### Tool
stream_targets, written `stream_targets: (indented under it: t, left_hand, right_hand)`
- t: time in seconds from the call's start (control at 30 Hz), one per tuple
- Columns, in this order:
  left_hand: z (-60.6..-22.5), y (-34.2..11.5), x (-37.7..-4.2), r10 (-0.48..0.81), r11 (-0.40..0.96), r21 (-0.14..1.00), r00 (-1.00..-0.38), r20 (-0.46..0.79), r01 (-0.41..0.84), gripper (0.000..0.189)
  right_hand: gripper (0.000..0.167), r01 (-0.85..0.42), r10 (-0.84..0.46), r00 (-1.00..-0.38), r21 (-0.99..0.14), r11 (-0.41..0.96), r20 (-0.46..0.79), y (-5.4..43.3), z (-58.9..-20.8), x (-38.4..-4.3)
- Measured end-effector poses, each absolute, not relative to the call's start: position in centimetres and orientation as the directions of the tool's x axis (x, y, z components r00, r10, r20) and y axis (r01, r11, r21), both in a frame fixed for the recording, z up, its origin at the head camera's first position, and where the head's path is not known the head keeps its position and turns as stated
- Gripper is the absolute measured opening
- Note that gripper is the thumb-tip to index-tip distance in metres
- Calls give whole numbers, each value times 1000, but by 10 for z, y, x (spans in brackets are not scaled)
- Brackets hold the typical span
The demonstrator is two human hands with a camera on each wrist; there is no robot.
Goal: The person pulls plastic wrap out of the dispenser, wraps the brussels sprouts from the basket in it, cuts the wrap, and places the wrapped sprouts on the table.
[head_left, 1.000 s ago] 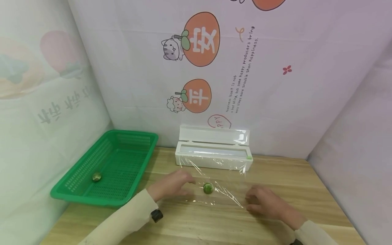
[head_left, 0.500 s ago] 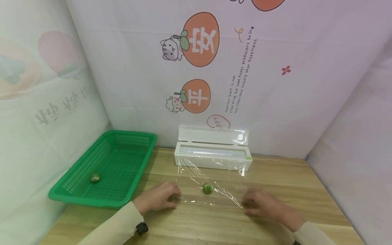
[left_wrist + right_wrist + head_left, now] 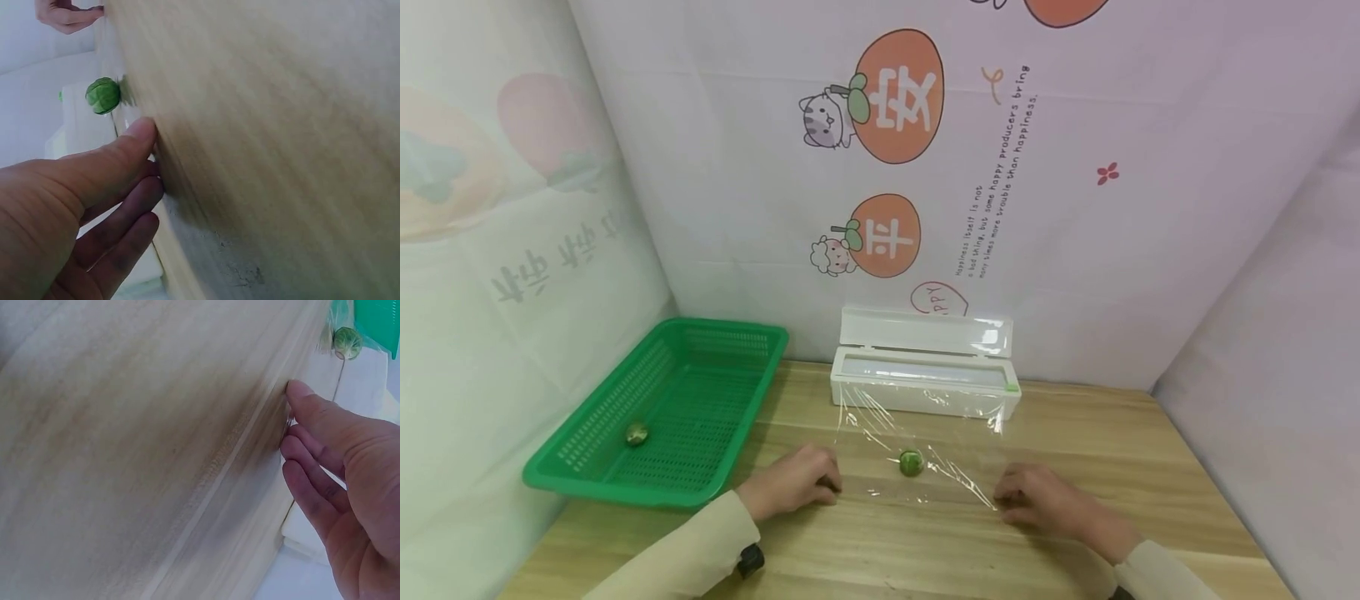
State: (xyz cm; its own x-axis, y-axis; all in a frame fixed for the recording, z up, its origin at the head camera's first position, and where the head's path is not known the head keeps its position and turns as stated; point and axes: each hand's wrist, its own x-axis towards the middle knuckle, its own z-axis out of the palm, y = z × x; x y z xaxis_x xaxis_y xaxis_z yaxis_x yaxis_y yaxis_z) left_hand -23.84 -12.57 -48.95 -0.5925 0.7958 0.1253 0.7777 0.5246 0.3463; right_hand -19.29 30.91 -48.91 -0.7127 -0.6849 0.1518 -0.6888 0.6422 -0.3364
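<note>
A sheet of clear cling film [image 3: 880,487] stretches forward over the table from a white cling film dispenser [image 3: 925,396] with its lid up. Near the middle of the sheet sits a small round green vegetable like a Brussels sprout [image 3: 912,463], its leaves visible in the left wrist view. At the film's front left corner, my left hand [image 3: 793,482] pinches the edge between thumb and fingers, low at the table. My right hand [image 3: 1048,500] pinches the front right corner the same way. The thin film between the fingertips is hard to make out in both wrist views.
A green plastic basket [image 3: 752,421] stands at the left, with one small wrapped round thing [image 3: 636,433] inside. Printed cloth walls [image 3: 1060,275] enclose the wooden table [image 3: 880,558] at the back and both sides. The dispenser stands close to the back wall.
My left hand has drawn back leftward from beside the green vegetable to the film's left corner, and its fingers have closed there. My right hand has stayed almost in place.
</note>
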Motion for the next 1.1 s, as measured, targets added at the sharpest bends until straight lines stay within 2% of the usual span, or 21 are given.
stream_targets:
  t: [0.23,0.5,0.8,1.1]
  left_hand:
    - [-490,-121,-242,782,536,332,-604,151,777,6]
    - [-493,-118,-244,793,542,287,-594,139,790,10]
    - [-489,-117,-243,775,564,308,-620,124,766,14]
    - [-482,-117,-244,735,584,353,-660,152,731,14]
  right_hand:
    - [18,-702,-694,-702,-321,636,160,310,-490,-196]
    - [21,-769,-733,-639,-232,596,233,309,-495,-198]
    - [17,-715,-679,-699,-256,651,224,306,-494,-195]
    - [14,-611,-594,-786,-360,705,173,305,-482,-196]
